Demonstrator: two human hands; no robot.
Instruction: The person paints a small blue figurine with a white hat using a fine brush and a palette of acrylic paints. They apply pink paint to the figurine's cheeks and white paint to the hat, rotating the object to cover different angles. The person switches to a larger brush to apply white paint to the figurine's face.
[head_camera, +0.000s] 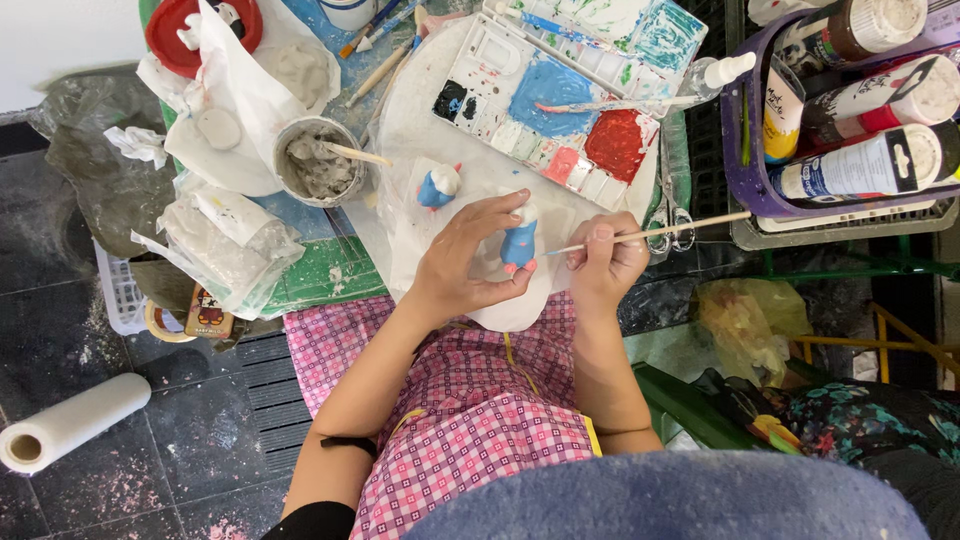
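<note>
My left hand (470, 255) grips a small clay figure (519, 243) painted blue with a white top and pinkish base, held over a round white board (410, 120). My right hand (604, 262) holds a thin wooden paintbrush (670, 230), its tip touching the figure's right side. A second small figure (438, 186), blue and white, stands on the board just beyond my left hand. A paint palette (545, 95) with blue, red, black and pink paint lies at the board's far side.
A small bowl of grey paste with a stick (318, 160) sits left of the board, beside crumpled plastic and paper. A purple basket of paint bottles (850, 110) stands at right. Scissors (672, 215) lie by the board. A paper roll (70, 420) lies on the floor.
</note>
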